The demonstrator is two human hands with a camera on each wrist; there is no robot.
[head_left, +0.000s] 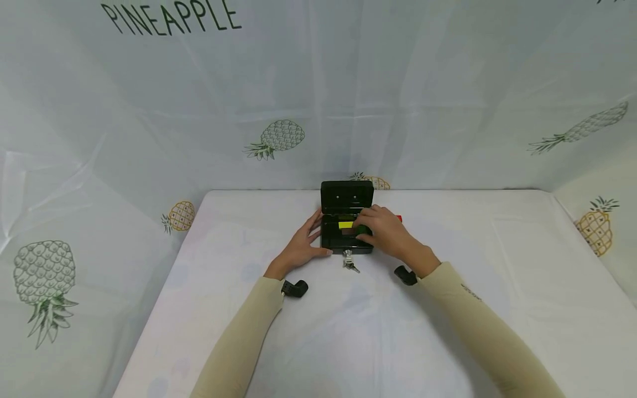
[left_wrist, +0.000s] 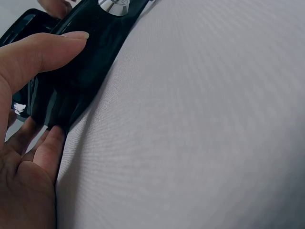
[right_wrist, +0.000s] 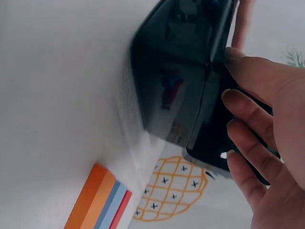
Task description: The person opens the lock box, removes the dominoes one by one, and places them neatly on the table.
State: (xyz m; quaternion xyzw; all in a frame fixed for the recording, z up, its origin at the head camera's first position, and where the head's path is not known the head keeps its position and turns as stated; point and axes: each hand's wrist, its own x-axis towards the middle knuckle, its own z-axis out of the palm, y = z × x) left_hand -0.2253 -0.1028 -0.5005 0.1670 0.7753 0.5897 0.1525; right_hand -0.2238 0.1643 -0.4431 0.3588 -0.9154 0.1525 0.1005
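A small black cash box [head_left: 346,243] stands open on the white table, its lid [head_left: 346,197] upright and keys [head_left: 349,262] hanging from the front lock. Inside lie a yellow pad [head_left: 345,225] and a green pad [head_left: 361,229]. My left hand [head_left: 304,244] presses against the box's left side, fingers straight and thumb [left_wrist: 45,52] on the front wall [left_wrist: 90,57]. My right hand [head_left: 385,229] reaches over the right half of the box [right_wrist: 181,81], and the green pad shows between its thumb and forefinger. The fingertips [right_wrist: 228,125] lie at the box's edge.
A stack of orange, blue and red pads [right_wrist: 100,200] lies on the table just right of the box, showing red [head_left: 399,219] behind my right hand. A pineapple-print cloth [head_left: 281,135] hangs behind and at both sides. The table's white surface [head_left: 497,265] spreads around the box.
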